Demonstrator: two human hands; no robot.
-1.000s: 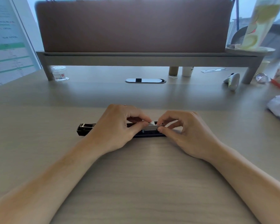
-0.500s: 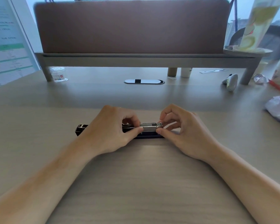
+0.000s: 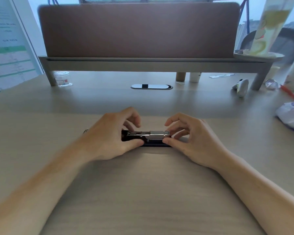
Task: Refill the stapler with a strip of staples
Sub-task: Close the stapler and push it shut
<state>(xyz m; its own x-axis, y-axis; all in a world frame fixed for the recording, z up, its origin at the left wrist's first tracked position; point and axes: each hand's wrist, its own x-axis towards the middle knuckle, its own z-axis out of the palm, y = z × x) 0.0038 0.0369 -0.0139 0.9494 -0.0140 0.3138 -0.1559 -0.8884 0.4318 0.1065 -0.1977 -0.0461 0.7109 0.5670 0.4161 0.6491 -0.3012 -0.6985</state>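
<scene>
A black stapler lies opened flat on the desk, its metal staple channel facing up. A silver strip of staples sits in the right half of the channel. My left hand holds the stapler's left part, thumb on the near side, fingers curled above it. My right hand pinches the right end of the channel by the strip, thumb in front and fingertips behind. The stapler's left end is mostly hidden behind my left hand.
A brown desk divider on a grey shelf spans the back. Under it stand a clear jar, two small cups and a cable port. A white device and a crumpled bag lie right.
My left hand has slid left along the stapler and its fingers have lifted, uncovering more of the metal channel. The strip now lies lower in the channel. My right hand stays at the right end.
</scene>
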